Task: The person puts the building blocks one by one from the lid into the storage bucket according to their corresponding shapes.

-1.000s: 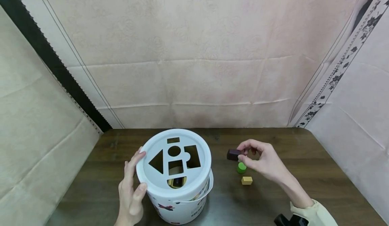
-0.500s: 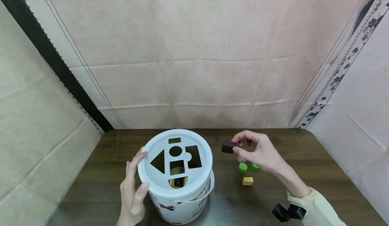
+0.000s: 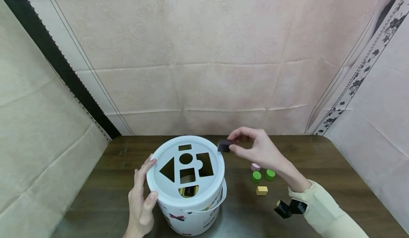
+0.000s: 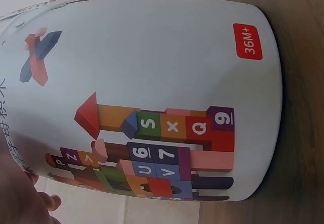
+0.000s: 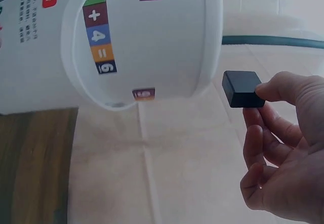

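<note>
A white bucket [image 3: 191, 221] with printed block pictures stands on the table under a pale lid [image 3: 204, 191]. The lid has several cut-outs, among them a triangle, a circle and a square. My left hand [image 3: 140, 199] rests against the bucket's left side, fingers along the lid's rim and thumb in front. Between thumb and fingertips my right hand [image 3: 255, 145] pinches a dark block [image 3: 224, 146] at the lid's right rim. The right wrist view shows the dark block [image 5: 243, 89] held by one end, beside the bucket wall [image 5: 167, 47].
Right of the bucket lie two green round blocks [image 3: 256, 177], a pink block [image 3: 255, 167] and a yellow block [image 3: 262, 190]. The bucket's handle [image 3: 223, 195] hangs down on the right. Cloth walls [image 3: 204, 71] enclose the wooden table [image 3: 96, 195] at the back and sides.
My right hand has carried the dark block up and left, from above the loose blocks to the lid's right rim, uncovering a green and a pink block. My left hand stays on the bucket.
</note>
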A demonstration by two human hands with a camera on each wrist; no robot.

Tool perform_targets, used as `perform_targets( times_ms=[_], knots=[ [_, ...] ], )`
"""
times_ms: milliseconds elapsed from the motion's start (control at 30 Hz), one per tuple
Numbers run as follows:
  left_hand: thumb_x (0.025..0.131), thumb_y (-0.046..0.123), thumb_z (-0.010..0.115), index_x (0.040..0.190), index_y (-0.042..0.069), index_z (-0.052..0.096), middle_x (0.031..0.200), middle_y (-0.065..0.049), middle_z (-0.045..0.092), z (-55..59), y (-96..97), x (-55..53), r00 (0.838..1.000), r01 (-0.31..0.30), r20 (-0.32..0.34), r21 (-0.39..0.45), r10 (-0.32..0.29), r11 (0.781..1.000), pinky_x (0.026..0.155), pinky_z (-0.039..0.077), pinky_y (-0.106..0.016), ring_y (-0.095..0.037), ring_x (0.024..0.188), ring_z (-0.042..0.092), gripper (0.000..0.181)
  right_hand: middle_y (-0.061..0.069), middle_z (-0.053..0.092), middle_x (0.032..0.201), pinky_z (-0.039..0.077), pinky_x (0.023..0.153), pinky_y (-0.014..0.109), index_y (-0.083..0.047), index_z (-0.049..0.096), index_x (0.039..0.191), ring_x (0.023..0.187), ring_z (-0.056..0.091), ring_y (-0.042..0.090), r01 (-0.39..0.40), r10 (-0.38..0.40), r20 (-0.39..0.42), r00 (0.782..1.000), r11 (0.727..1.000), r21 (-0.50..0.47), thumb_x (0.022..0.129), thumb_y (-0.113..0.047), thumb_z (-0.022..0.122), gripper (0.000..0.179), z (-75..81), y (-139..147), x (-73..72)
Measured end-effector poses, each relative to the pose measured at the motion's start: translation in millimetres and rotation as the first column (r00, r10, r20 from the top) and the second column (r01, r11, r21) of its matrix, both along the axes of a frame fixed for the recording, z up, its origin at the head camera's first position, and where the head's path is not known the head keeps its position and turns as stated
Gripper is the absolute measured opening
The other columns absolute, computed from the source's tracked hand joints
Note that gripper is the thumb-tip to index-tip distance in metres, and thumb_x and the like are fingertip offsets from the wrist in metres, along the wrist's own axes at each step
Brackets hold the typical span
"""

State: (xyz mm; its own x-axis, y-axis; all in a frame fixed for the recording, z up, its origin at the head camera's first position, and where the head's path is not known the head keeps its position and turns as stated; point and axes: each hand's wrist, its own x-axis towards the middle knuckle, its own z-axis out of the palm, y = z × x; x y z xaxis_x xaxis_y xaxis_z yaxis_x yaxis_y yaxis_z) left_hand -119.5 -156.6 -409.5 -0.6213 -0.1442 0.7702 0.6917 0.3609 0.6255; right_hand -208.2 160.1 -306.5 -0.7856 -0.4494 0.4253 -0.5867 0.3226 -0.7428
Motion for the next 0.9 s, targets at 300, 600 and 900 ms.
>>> perform_targets(
  times_ms=[300, 600, 900],
  knots=[
    [0.093, 0.032, 0.052, 0.14, 0.002, 0.055, 0.145, -0.017, 0.052, -0.4, -0.2, -1.3, 1.0, -0.002, 0.002, -0.006, 0.002, 1.0, 0.104, 0.0, -0.075, -0.022, 0.133, 0.049, 0.056, -0.001, 0.069, 0.093, 0.048, 0.076, 0.031, -0.009, 0.073, 0.103, 0.086, 0.06, 0.021, -0.062, 0.062, -0.004, 0.998, 0.998, -0.024, 0.086, -0.004, 0.076, 0.018, -0.4, -27, -12.6],
    [0.094, 0.033, 0.052, 0.14, 0.001, 0.055, 0.145, -0.017, 0.052, -1.2, -0.2, -1.0, 1.0, 0.002, -0.003, -0.005, -0.002, 1.0, 0.104, 0.0, -0.075, -0.022, 0.133, 0.049, 0.056, -0.004, 0.069, 0.09, 0.046, 0.076, 0.036, -0.01, 0.074, 0.1, 0.085, 0.061, 0.017, -0.092, 0.092, -0.017, 0.996, 0.996, -0.015, 0.086, -0.005, 0.076, 0.014, 1.1, -55, -23.7],
    [0.094, 0.033, 0.051, 0.139, 0.0, 0.055, 0.144, -0.017, 0.052, -0.7, -0.7, -0.9, 1.0, -0.002, -0.005, -0.011, 0.002, 1.0, 0.104, 0.0, -0.075, -0.022, 0.134, 0.048, 0.056, -0.002, 0.071, 0.093, 0.051, 0.079, 0.04, -0.005, 0.075, 0.099, 0.085, 0.062, 0.014, -0.158, 0.158, -0.068, 0.985, 0.987, 0.012, 0.086, -0.003, 0.075, 0.013, -2.6, -79, -37.2]
  ],
)
